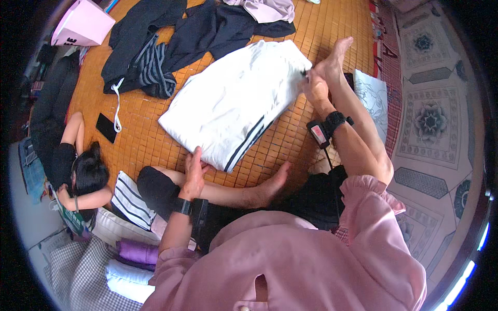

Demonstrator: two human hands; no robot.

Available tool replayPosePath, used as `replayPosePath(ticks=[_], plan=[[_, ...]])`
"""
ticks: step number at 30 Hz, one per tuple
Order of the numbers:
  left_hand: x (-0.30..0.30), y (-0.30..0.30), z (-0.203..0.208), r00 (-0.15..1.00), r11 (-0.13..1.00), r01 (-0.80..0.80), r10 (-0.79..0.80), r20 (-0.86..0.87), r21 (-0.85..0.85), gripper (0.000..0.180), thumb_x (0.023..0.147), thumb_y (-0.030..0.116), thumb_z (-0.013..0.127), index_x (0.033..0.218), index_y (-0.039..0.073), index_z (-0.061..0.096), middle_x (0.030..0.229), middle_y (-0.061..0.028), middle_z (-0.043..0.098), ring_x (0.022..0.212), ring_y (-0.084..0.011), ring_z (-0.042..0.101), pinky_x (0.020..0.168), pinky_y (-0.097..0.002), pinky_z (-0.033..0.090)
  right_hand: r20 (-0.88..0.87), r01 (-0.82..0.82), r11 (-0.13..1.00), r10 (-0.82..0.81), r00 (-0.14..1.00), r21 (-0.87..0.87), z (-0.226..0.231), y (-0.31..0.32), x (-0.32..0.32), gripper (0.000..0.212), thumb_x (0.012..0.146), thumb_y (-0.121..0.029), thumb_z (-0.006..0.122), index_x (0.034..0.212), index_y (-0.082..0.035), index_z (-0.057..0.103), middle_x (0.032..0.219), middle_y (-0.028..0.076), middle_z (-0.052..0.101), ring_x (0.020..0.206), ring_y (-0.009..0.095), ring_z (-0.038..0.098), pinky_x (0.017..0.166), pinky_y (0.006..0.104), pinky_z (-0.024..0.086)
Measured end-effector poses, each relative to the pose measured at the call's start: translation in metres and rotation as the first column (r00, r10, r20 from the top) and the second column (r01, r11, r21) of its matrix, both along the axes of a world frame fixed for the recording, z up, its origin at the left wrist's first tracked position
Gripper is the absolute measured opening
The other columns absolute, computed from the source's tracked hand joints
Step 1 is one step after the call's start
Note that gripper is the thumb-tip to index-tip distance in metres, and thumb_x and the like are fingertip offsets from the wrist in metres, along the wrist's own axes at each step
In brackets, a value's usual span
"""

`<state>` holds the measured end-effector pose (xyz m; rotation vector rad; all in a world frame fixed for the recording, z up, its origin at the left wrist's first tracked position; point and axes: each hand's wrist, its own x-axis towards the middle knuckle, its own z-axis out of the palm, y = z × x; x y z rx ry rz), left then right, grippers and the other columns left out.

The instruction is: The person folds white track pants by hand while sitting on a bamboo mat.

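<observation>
A white garment (238,93) with dark stripes along one side lies flattened and folded on the woven mat in front of me. My left hand (194,175) is at its near left corner, fingers stretched out and touching the edge. At the far right end, my right hand (315,89) has its fingers bent together on the garment's edge, where a small dark spot shows at the fingertips. Both wrists wear dark bands, and a small boxed device (318,133) with a cable sits by the right one.
Dark clothes (207,33) and a pink garment (267,9) lie beyond. A black phone (107,127) and white cord (117,106) are at left, near another person (89,168) lying down. Folded clothes (136,251) are stacked at lower left. My bare legs (358,111) flank the garment.
</observation>
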<state>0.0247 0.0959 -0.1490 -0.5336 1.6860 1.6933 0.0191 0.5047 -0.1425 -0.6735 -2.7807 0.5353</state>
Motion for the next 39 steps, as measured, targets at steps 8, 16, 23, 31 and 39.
replayPosePath(ticks=[8,16,23,31,39], plan=[[0.016,0.010,0.006,1.000,1.000,0.008,-0.007,0.023,-0.028,0.050,0.080,0.030,0.060,0.118,0.002,0.045,0.112,-0.0079,0.053,0.098,-0.0188,0.051,0.083,-0.0344,0.040,0.338,-0.159,0.987,0.161,0.927,-0.036,0.008,-0.014,-0.024,0.053,0.070,-0.037,0.064,0.106,0.000,0.052,0.089,0.021,0.061,0.086,0.033,0.060,0.076,0.0374,0.047],[-0.059,-0.069,-0.060,0.897,0.920,-0.144,-0.034,-0.440,-0.364,0.026,0.070,0.007,0.058,0.092,-0.007,0.054,0.087,-0.0158,0.060,0.077,-0.0229,0.057,0.071,-0.0340,0.045,0.415,-0.326,0.882,0.453,0.789,-0.341,0.005,-0.047,0.014,0.045,0.065,-0.033,0.067,0.088,0.006,0.059,0.078,0.021,0.062,0.073,0.030,0.061,0.068,0.0356,0.048],[-0.050,-0.087,-0.001,0.786,0.678,-0.117,-0.384,-0.485,-0.726,0.029,0.077,0.013,0.056,0.101,-0.003,0.049,0.092,-0.0179,0.058,0.084,-0.0285,0.056,0.074,-0.0356,0.044,0.227,-0.188,0.618,0.530,0.817,-0.763,0.067,-0.040,0.035,0.030,0.079,-0.027,0.057,0.078,0.003,0.059,0.068,0.012,0.061,0.058,0.020,0.059,0.051,0.0312,0.048],[-0.052,-0.149,0.078,0.459,0.709,-0.097,-0.591,-0.664,-0.698,0.011,0.081,0.012,0.057,0.088,0.004,0.058,0.075,-0.0042,0.059,0.073,-0.0103,0.054,0.068,-0.0249,0.044,0.576,-0.535,0.837,0.383,0.722,0.115,0.074,0.023,0.019,0.022,0.088,-0.023,0.047,0.092,-0.004,0.058,0.085,0.006,0.062,0.072,0.018,0.061,0.063,0.0295,0.049],[-0.032,-0.144,0.205,0.831,0.923,0.243,-0.357,-0.427,-0.298,0.022,0.085,0.018,0.050,0.100,0.003,0.055,0.093,-0.0067,0.060,0.090,-0.0142,0.055,0.086,-0.0255,0.039,0.238,-0.652,0.684,0.727,0.644,-0.327,0.151,0.102,0.117,0.040,0.084,-0.028,0.052,0.112,0.001,0.051,0.108,0.007,0.057,0.105,0.020,0.050,0.093,0.0298,0.036]])
